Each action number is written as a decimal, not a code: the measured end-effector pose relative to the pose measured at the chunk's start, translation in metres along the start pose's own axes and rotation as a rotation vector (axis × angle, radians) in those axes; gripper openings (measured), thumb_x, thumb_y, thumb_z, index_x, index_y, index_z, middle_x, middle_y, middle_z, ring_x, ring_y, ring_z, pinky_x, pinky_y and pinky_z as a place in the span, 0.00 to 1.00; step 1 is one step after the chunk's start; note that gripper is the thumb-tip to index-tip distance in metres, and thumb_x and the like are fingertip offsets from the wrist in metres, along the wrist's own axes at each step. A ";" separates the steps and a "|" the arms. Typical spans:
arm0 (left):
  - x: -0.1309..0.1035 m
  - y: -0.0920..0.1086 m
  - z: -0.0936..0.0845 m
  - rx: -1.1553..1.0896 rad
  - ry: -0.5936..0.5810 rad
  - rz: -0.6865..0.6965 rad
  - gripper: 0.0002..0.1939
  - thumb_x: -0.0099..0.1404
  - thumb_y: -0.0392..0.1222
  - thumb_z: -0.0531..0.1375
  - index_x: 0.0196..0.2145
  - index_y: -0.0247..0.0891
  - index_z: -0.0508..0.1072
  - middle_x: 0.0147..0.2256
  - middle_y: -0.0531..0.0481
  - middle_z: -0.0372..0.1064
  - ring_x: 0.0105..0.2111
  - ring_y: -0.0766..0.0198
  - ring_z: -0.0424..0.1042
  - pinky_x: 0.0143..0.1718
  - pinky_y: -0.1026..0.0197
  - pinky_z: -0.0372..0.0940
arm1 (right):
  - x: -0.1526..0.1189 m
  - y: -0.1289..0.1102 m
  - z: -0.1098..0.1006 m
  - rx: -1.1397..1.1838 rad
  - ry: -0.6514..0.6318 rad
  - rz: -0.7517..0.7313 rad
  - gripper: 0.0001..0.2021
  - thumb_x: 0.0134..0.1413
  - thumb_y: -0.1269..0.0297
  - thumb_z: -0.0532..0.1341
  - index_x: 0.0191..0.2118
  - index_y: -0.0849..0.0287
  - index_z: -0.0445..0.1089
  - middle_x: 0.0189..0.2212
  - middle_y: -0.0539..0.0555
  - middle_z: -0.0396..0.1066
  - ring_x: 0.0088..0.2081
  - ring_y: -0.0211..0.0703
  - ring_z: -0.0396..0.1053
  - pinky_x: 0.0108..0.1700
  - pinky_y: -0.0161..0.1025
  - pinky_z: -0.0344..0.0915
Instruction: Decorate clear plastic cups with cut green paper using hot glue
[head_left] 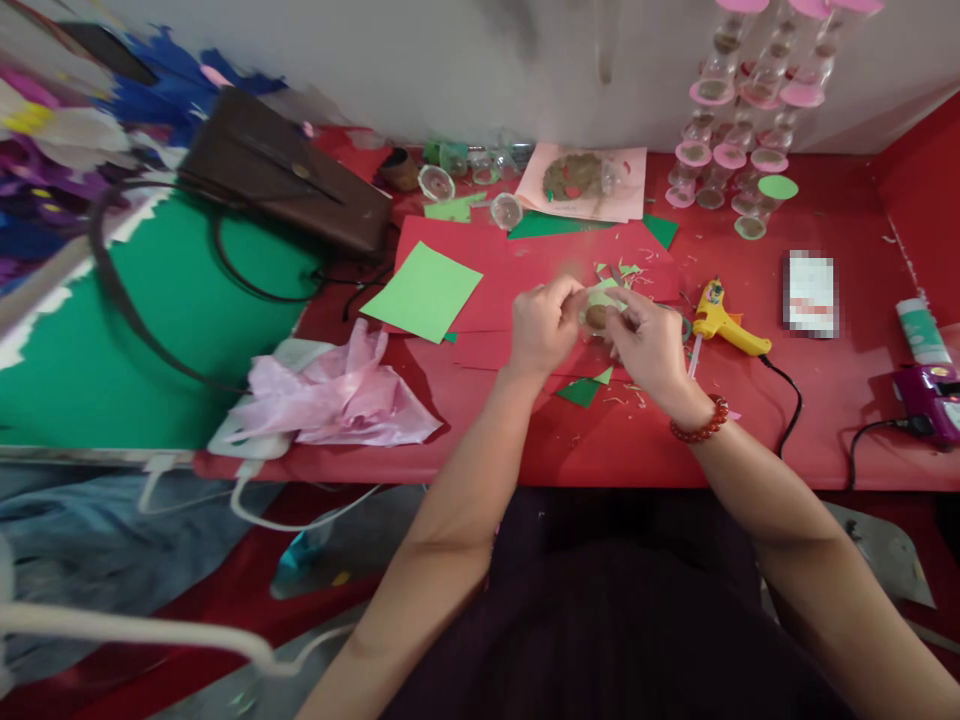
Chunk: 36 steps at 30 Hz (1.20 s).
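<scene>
My left hand and my right hand meet over the red table, fingers closed around a small clear plastic cup. Brown sand shows inside the cup, and a bit of light green paper is at its top edge. My fingers partly hide the cup. Beneath my hands lie red sheets, green paper scraps and what looks like scissors, mostly covered. Close to my right hand rests a yellow hot glue gun with a glue stick pointing toward me.
Several sand timers with pink discs stand stacked at the back right. A paper with sand lies by the wall. Leftward are a light green sheet, a pink plastic bag and a brown handbag. The glue gun's cord crosses the front edge.
</scene>
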<state>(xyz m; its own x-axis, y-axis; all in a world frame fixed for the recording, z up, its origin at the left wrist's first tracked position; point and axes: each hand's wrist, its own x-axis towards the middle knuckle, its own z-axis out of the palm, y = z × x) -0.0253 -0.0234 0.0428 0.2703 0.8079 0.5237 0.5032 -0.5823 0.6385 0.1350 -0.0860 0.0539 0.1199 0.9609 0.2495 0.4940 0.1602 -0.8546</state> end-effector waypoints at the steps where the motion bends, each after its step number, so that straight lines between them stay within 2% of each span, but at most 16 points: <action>1: 0.000 0.000 -0.001 0.005 -0.010 -0.003 0.20 0.75 0.57 0.56 0.31 0.43 0.74 0.23 0.52 0.71 0.24 0.63 0.67 0.30 0.58 0.58 | 0.000 0.000 0.000 0.004 -0.005 0.008 0.17 0.65 0.65 0.59 0.55 0.56 0.78 0.21 0.45 0.69 0.22 0.34 0.64 0.29 0.33 0.62; 8: 0.006 -0.005 -0.004 -0.060 -0.083 -0.013 0.23 0.75 0.61 0.55 0.32 0.42 0.74 0.23 0.52 0.71 0.23 0.63 0.67 0.31 0.59 0.59 | 0.001 -0.005 -0.001 0.089 -0.047 0.054 0.17 0.64 0.67 0.58 0.54 0.58 0.78 0.20 0.45 0.70 0.20 0.33 0.65 0.28 0.33 0.63; 14: 0.007 0.003 -0.006 -0.201 -0.061 -0.052 0.29 0.73 0.68 0.52 0.31 0.41 0.74 0.23 0.52 0.72 0.23 0.65 0.68 0.29 0.61 0.62 | 0.002 0.001 -0.001 0.088 0.021 0.044 0.17 0.64 0.64 0.59 0.54 0.54 0.79 0.20 0.44 0.69 0.19 0.33 0.63 0.26 0.33 0.61; 19: 0.006 0.006 -0.007 -0.072 -0.034 -0.031 0.27 0.69 0.69 0.58 0.27 0.42 0.70 0.21 0.53 0.68 0.21 0.65 0.64 0.29 0.59 0.59 | 0.001 -0.001 -0.003 0.077 0.029 0.034 0.16 0.62 0.63 0.60 0.51 0.55 0.80 0.18 0.44 0.67 0.20 0.34 0.63 0.27 0.34 0.62; 21: 0.006 0.002 -0.007 -0.002 -0.060 0.004 0.27 0.72 0.67 0.55 0.26 0.43 0.69 0.20 0.53 0.65 0.22 0.62 0.63 0.31 0.57 0.59 | 0.001 -0.005 -0.003 0.074 0.015 0.036 0.15 0.61 0.63 0.60 0.50 0.55 0.80 0.18 0.43 0.67 0.20 0.34 0.64 0.27 0.33 0.62; 24: 0.007 -0.006 -0.006 0.076 -0.091 0.071 0.25 0.75 0.64 0.51 0.29 0.44 0.70 0.22 0.51 0.65 0.26 0.57 0.66 0.40 0.52 0.62 | -0.001 -0.009 -0.004 0.092 -0.011 0.041 0.16 0.60 0.64 0.60 0.50 0.56 0.80 0.17 0.43 0.67 0.19 0.34 0.65 0.26 0.33 0.63; 28: 0.009 -0.012 -0.006 0.154 -0.122 0.123 0.20 0.75 0.56 0.52 0.30 0.44 0.70 0.24 0.50 0.64 0.31 0.53 0.69 0.51 0.46 0.60 | 0.001 -0.009 -0.004 0.121 -0.016 0.089 0.17 0.56 0.67 0.59 0.48 0.58 0.81 0.17 0.43 0.68 0.17 0.33 0.64 0.25 0.33 0.62; 32: 0.010 -0.014 -0.006 0.163 -0.133 0.140 0.17 0.74 0.52 0.53 0.30 0.44 0.71 0.26 0.49 0.65 0.35 0.50 0.70 0.55 0.44 0.58 | 0.003 -0.009 -0.006 0.158 -0.017 0.146 0.17 0.53 0.68 0.60 0.46 0.59 0.81 0.16 0.43 0.68 0.15 0.33 0.61 0.22 0.33 0.61; 36: 0.011 -0.016 -0.003 0.089 -0.126 0.115 0.18 0.75 0.54 0.53 0.32 0.44 0.72 0.28 0.49 0.69 0.38 0.51 0.70 0.56 0.45 0.59 | 0.005 -0.010 -0.010 0.177 -0.016 0.160 0.16 0.51 0.69 0.59 0.44 0.58 0.81 0.15 0.43 0.67 0.15 0.33 0.60 0.21 0.33 0.59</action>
<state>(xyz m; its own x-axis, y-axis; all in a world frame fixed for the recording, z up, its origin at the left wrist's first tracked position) -0.0330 -0.0059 0.0406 0.4278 0.7446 0.5125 0.5318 -0.6658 0.5234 0.1392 -0.0855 0.0686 0.1701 0.9805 0.0988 0.3109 0.0417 -0.9495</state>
